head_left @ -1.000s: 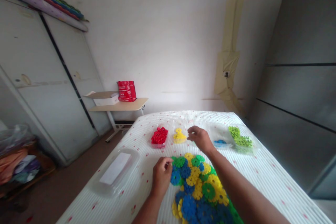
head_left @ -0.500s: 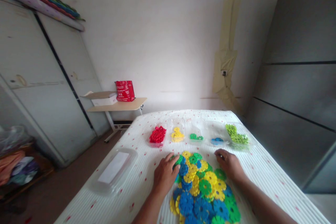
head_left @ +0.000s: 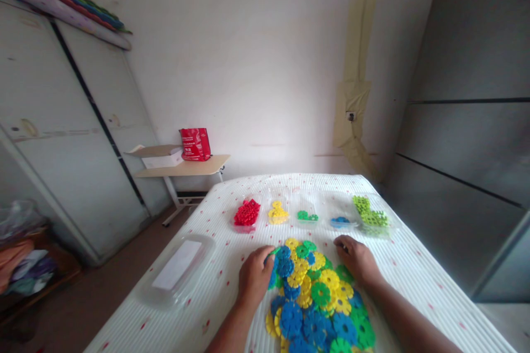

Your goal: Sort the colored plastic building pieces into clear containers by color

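The left hand (head_left: pixel 253 281) sits at the left edge of the heap of flat blue, yellow and green plastic snowflake discs (head_left: pixel 317 300), lower centre of the frame, fingers curled onto a blue piece; whether it pinches one, cannot tell. The right hand (head_left: pixel 358 259) lies at the heap's upper right edge, fingers bent down, grip likewise not discernible. Above the heap, mid-frame, stand sorted red discs (head_left: pixel 247 213), yellow discs (head_left: pixel 277 213), dark green discs (head_left: pixel 307 215), blue discs (head_left: pixel 340 222) and lime discs (head_left: pixel 368 212); a clear plastic lid (head_left: pixel 199 242) lies lower left on the white ribbed bedspread (head_left: pixel 414 270).
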The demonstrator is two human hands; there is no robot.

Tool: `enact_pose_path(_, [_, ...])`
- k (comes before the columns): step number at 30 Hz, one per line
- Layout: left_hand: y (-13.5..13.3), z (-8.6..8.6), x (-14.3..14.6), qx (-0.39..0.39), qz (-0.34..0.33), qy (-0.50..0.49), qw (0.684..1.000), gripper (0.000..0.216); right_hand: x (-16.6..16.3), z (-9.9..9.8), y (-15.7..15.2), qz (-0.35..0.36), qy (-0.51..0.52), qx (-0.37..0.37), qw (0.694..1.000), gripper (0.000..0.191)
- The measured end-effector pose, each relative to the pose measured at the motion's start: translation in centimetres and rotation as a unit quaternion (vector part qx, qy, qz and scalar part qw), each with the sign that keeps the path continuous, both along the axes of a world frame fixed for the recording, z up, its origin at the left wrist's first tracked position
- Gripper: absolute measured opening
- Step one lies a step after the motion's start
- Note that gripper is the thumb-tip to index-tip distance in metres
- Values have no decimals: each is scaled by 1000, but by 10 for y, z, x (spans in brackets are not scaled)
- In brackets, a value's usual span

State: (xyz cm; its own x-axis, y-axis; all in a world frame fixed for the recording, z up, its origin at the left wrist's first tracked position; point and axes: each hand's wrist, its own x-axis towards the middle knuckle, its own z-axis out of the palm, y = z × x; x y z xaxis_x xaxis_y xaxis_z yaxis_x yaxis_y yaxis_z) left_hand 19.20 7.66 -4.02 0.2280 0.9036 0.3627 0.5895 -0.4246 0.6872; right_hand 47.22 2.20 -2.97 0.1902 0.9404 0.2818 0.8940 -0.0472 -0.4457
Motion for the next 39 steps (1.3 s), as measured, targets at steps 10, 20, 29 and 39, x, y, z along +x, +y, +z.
enact_pose_path(10, [2, -1, -4, 10, 34, -57, 998, 27, 2, -2, 1, 1, 11, 9, 1000, 20])
enact_pose_path(20, [3, -1, -5, -38, 38, -162, 985, 26, -1, -1, 0, -1, -2, 16, 1000, 22])
enact_pose_path(29, [21, 60, 48, -81, -37, -243, 966, 25, 2, -6, 5, -7, -6, 5, 1000, 21])
enact_pose_path(39, [43, 67, 104, -68, -51, -286, 954, 33, 4, -6, 4, 11, 8, 35, 999, 19])
